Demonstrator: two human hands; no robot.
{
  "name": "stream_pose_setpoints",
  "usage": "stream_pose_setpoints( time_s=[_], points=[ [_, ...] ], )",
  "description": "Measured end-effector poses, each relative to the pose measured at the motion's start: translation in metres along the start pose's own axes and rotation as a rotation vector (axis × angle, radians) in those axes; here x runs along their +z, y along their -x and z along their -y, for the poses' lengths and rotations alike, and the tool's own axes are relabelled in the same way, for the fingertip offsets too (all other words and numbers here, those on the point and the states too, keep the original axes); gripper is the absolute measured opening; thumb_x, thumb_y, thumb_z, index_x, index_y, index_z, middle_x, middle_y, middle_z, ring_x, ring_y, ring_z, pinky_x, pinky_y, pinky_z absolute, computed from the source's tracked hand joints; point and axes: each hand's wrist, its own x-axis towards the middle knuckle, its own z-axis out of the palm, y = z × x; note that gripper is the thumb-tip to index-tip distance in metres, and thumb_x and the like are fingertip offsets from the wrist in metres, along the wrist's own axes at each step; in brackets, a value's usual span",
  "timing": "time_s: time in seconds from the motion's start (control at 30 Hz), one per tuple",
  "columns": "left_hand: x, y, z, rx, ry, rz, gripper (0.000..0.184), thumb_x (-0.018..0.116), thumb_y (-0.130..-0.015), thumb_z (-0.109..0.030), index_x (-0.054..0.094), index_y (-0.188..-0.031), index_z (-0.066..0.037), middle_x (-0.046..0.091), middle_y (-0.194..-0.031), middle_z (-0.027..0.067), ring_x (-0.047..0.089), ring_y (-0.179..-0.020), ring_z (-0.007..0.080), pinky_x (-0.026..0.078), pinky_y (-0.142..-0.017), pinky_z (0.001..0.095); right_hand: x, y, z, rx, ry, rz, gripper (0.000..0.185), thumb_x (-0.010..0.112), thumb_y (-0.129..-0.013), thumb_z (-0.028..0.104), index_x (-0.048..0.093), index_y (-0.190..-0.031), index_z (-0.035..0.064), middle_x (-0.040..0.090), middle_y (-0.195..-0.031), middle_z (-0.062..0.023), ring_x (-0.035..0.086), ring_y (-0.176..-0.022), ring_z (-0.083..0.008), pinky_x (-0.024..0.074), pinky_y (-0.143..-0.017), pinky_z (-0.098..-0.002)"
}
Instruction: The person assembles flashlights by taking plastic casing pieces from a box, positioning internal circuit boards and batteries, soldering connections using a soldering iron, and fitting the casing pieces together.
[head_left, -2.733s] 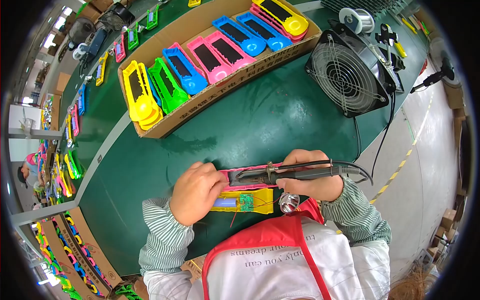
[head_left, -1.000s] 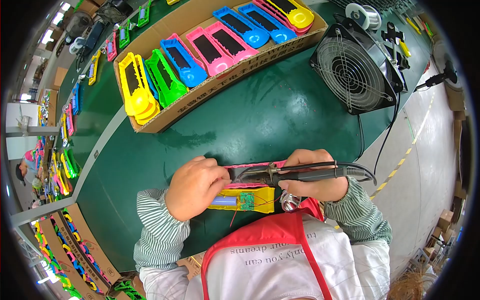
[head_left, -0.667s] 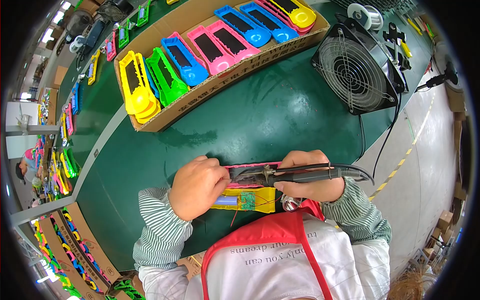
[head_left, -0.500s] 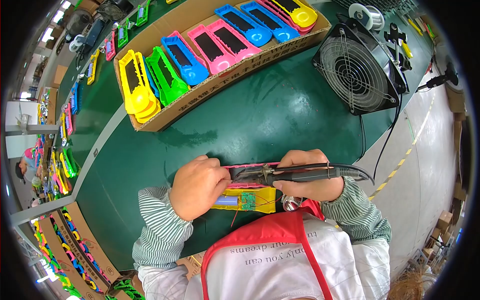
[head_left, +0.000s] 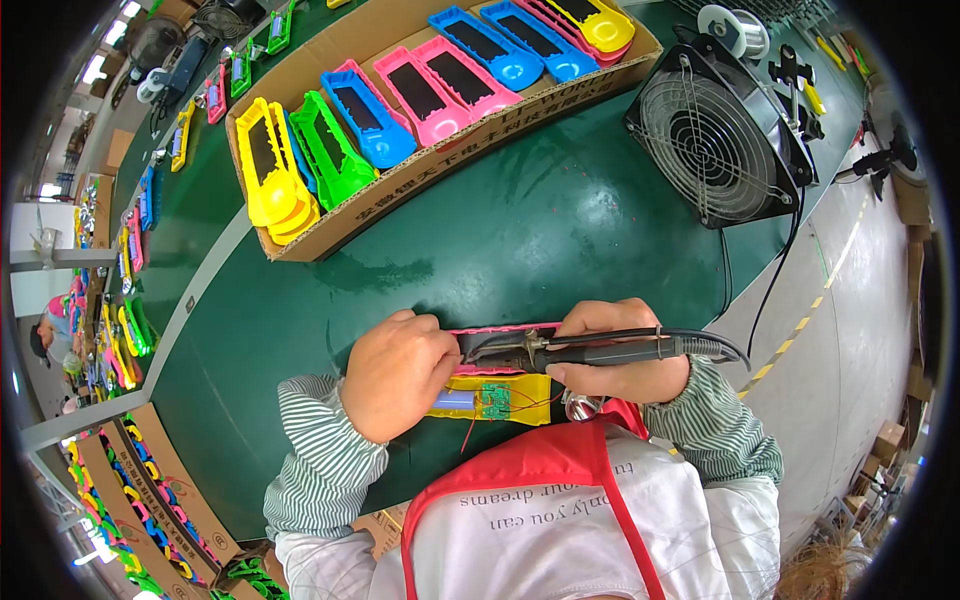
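Note:
My right hand [head_left: 622,352] is closed around the dark handle of a soldering iron [head_left: 610,350], whose front end points left over a pink plastic housing [head_left: 500,331] with a black panel inside. Over the left end of that housing, my left hand [head_left: 400,372] has its fingers curled in; what they pinch is hidden. Nearer my body lies a yellow housing [head_left: 540,400] holding a blue-violet battery cell [head_left: 455,400], a green circuit board [head_left: 496,401] and thin red wires. A shiny round lamp reflector [head_left: 581,406] sits at its right end, below my right hand.
A cardboard box [head_left: 450,155] of yellow, green, blue and pink housings stands across the back of the green table [head_left: 480,255]. At right are a black fan [head_left: 705,150] and a solder wire spool [head_left: 733,33]. More housings line the far left; another person [head_left: 55,335] is there.
The soldering iron's front end has shifted very slightly over the pink housing. Both hands stay almost where they were.

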Motion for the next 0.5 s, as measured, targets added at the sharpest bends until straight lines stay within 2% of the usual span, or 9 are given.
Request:
stream_pose_setpoints(
  time_s=[0.5],
  points=[
    [0.0006,0.0012,-0.0024,-0.052,0.020,0.015,0.012,0.060,-0.080,-0.013,0.067,-0.077,-0.005,0.058,-0.073,0.0098,0.055,-0.075,0.0292,0.046,-0.068,0.0400,0.0012,-0.0031,-0.0013,-0.014,0.014,0.005,0.019,0.074,-0.078,0.017,0.063,-0.083,0.0025,0.063,-0.064,-0.0052,0.060,-0.054,-0.0106,0.0483,-0.051,-0.0268]
  ],
)
